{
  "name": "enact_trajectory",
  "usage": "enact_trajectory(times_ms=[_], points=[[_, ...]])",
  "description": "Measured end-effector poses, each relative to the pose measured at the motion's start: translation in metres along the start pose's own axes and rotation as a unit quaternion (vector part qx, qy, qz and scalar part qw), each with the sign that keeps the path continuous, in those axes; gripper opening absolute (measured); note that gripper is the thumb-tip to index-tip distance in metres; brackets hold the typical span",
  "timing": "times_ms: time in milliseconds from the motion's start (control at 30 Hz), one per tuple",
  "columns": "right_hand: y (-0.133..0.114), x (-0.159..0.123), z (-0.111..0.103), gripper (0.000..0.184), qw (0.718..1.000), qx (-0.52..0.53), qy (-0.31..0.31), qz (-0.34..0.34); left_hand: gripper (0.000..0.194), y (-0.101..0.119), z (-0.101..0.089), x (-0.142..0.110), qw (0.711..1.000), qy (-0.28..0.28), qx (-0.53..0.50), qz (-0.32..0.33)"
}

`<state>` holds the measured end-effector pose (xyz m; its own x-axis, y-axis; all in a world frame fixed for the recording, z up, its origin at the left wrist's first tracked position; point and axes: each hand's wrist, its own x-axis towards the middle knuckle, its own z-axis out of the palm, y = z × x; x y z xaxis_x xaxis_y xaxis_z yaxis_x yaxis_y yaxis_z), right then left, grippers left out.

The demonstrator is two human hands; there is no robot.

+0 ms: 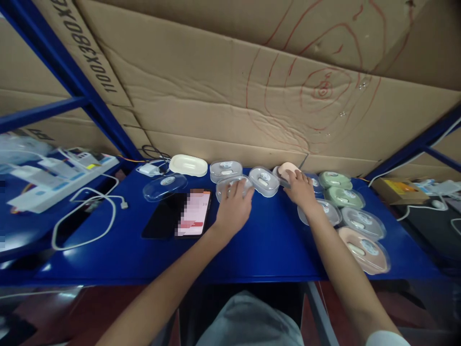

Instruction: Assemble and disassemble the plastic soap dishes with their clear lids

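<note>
"What's that brown wall across the back?"

"A cardboard sheet (201, 86) with red rings drawn on it. It stands behind the blue table (262, 240), perhaps as a backstop for small things."

"And the long white thing over on the left?"

"A power strip (54, 185), off to the side, I'd guess so its cables don't run under the arms. The lit phone (200, 214) lies face up beside the left hand (234, 211), where a glance would reach it."

"What's that hand doing?"

"It lies over a see-through-lidded case (220, 191), fingers a little apart and bent, maybe to steady it. Whether they pinch the rim, I can't tell."

"The right hand (301, 191)?"

"Its fingertips are on a peach piece (288, 168) near the cardboard. How firm the grip is, I can't see; the fingers hide it."

"Why are so many of them over on the right?"

"The green cases (344, 198) and the larger peach case (363, 250) sit at that end with some greyish ones, close together, probably to save room. Another greyish case (264, 181) lies between the hands."

"And the open one?"

"The cream tray (188, 165) is by the cardboard, with a loose lid (164, 186) just beside it. Smallest is the pale insert (263, 183) in that middle case, seemingly seated in its own slot."
</note>
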<state>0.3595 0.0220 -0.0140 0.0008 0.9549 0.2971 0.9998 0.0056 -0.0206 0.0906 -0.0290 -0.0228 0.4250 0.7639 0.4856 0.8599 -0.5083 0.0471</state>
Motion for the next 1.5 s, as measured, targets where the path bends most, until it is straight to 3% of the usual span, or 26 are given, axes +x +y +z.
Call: enact_trajectory(times_ms=[100,167,367,567,667,733,800,933,1033,1100,1200,1300,1367,1500], points=[[-0.002,0.006,0.008,0.064,1.000,-0.025,-0.008,0.008,0.031,0.009,0.012,-0.007,0.995,0.002,-0.050,0.082],[-0.006,0.006,0.012,0.064,0.999,-0.034,-0.010,0.014,0.024,0.010,0.019,-0.012,0.992,-0.002,-0.077,0.102],[-0.012,0.009,0.011,0.046,0.998,-0.035,0.009,0.053,0.018,0.007,0.023,-0.018,0.987,0.011,-0.133,0.089],[-0.001,-0.009,-0.020,0.049,0.991,0.023,0.088,0.103,0.025,0.011,0.019,-0.018,0.976,0.040,-0.203,0.073],[-0.007,-0.032,-0.030,0.043,0.974,0.170,0.146,-0.026,0.048,0.009,0.015,-0.017,0.964,0.105,-0.239,0.044],[-0.018,-0.047,-0.030,0.035,0.954,0.219,0.137,-0.155,0.059,0.004,0.014,-0.016,0.959,0.150,-0.237,0.041],[-0.029,-0.056,-0.025,0.031,0.938,0.221,0.103,-0.245,0.060,-0.003,0.014,-0.015,0.964,0.154,-0.210,0.059],[-0.041,-0.059,-0.013,0.031,0.929,0.222,0.066,-0.289,0.049,-0.013,0.018,-0.013,0.971,0.092,-0.190,0.111],[-0.042,-0.058,-0.009,0.031,0.926,0.237,0.058,-0.288,0.036,-0.021,0.014,-0.009,0.969,0.087,-0.201,0.118],[-0.044,-0.060,-0.010,0.034,0.924,0.250,0.053,-0.286,0.029,-0.035,0.005,-0.003,0.973,0.100,-0.187,0.093],[-0.051,-0.063,-0.012,0.040,0.922,0.260,0.053,-0.282,0.030,-0.079,-0.011,0.011,0.982,0.101,-0.154,0.026],[-0.058,-0.065,-0.013,0.038,0.922,0.261,0.060,-0.278,0.035,-0.136,-0.021,0.024,0.992,0.046,-0.088,-0.073],[-0.060,-0.065,-0.011,0.039,0.924,0.260,0.059,-0.275,0.038,-0.168,-0.022,0.027,0.992,-0.037,0.011,-0.119],[-0.058,-0.063,-0.006,0.039,0.923,0.262,0.056,-0.276,0.032,-0.197,-0.011,0.025,0.986,-0.095,0.044,-0.130]])
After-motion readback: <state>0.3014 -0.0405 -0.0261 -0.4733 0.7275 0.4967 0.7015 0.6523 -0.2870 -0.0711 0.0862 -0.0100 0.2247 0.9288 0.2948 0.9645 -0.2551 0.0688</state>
